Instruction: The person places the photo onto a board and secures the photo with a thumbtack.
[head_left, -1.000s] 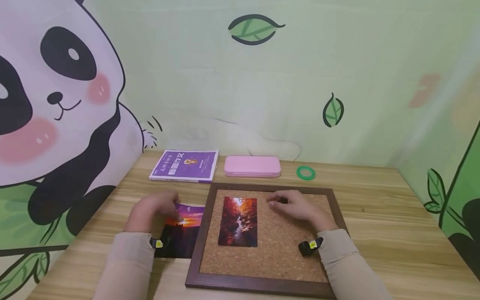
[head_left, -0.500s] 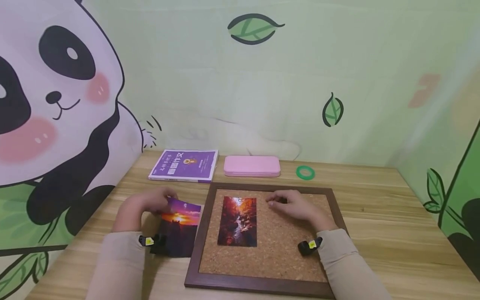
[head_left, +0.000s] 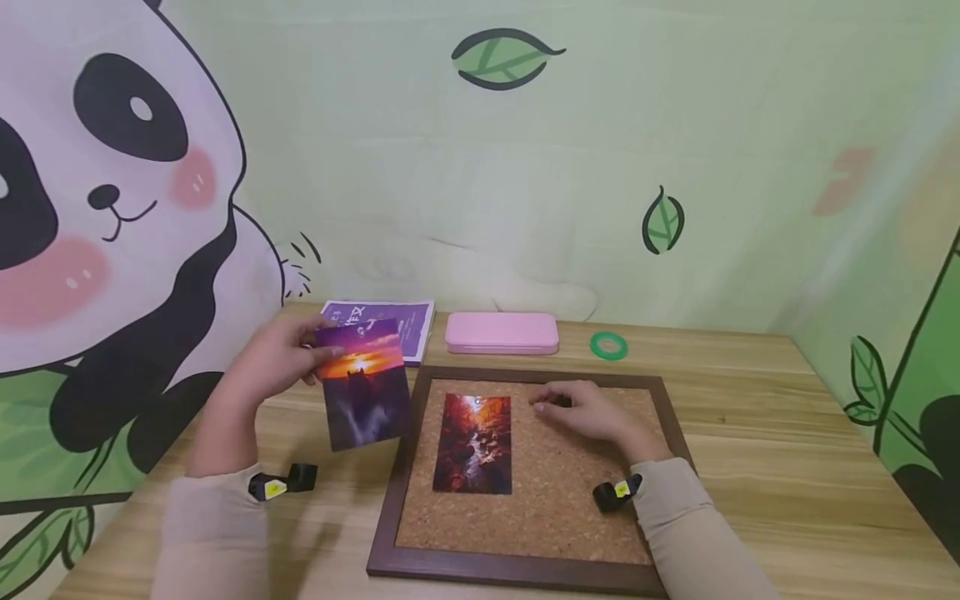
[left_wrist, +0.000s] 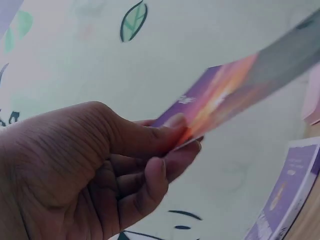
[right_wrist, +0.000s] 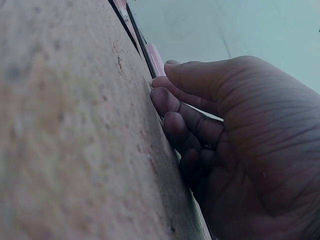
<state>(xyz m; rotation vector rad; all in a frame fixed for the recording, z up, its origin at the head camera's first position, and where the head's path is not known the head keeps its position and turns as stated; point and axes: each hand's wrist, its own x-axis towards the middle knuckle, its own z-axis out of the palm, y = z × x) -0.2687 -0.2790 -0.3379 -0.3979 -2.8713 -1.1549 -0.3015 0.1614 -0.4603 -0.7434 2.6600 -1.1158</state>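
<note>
Pinching sunset photo [head_left: 367, 400] aloft

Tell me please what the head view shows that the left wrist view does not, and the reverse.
Only head: the framed cork board, autumn stream photo, green tape roll and right hand. Only left wrist: the palm side of the left hand. Both: the purple book, the pink pencil case and that hand pinching the sunset photo.
</note>
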